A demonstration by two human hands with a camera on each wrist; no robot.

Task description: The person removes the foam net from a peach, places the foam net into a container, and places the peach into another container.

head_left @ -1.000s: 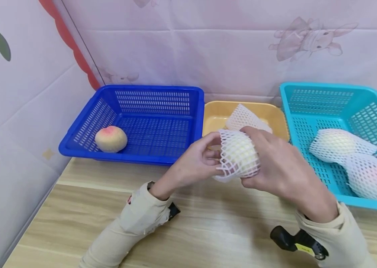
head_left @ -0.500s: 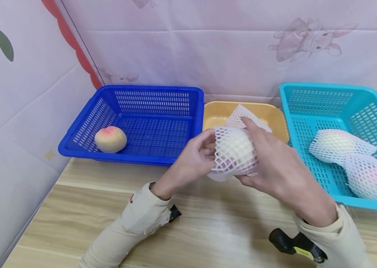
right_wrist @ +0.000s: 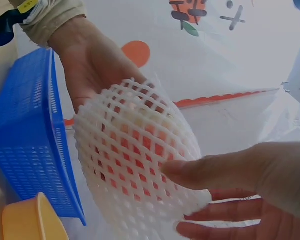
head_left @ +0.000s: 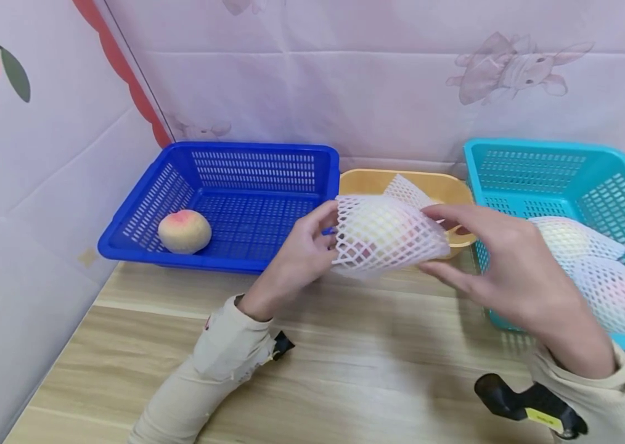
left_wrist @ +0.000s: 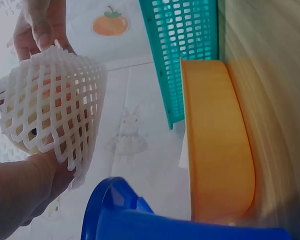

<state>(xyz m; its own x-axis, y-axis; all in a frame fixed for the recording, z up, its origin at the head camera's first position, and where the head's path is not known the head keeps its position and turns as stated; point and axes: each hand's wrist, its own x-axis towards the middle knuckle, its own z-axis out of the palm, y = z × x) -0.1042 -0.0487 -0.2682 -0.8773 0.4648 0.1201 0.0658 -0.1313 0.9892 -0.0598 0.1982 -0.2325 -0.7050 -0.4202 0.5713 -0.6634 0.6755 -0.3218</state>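
Observation:
A peach (right_wrist: 145, 145) sits inside a white foam net (head_left: 384, 231), held up above the table between both hands. My left hand (head_left: 304, 253) grips it from the left, its fingers partly within the net's open end; the left wrist view shows the thumb side against the fruit under the mesh (left_wrist: 50, 100). My right hand (head_left: 518, 265) has thumb and fingers about the narrowed right end of the net. In the right wrist view, that thumb (right_wrist: 190, 170) lies on the mesh, and the other fingertips are just behind its edge.
A bare peach (head_left: 185, 232) lies in the blue basket (head_left: 218, 266) at left. The yellow tray (head_left: 362, 179) behind my hands holds another foam net (head_left: 405, 191). In the turquoise basket (head_left: 545, 148) at right are two netted fruits (head_left: 623, 290).
The netted peach has shifted left and slightly up with my left hand. My right hand has slid from the fruit's side rightward to the net's end, which now stretches out to the right.

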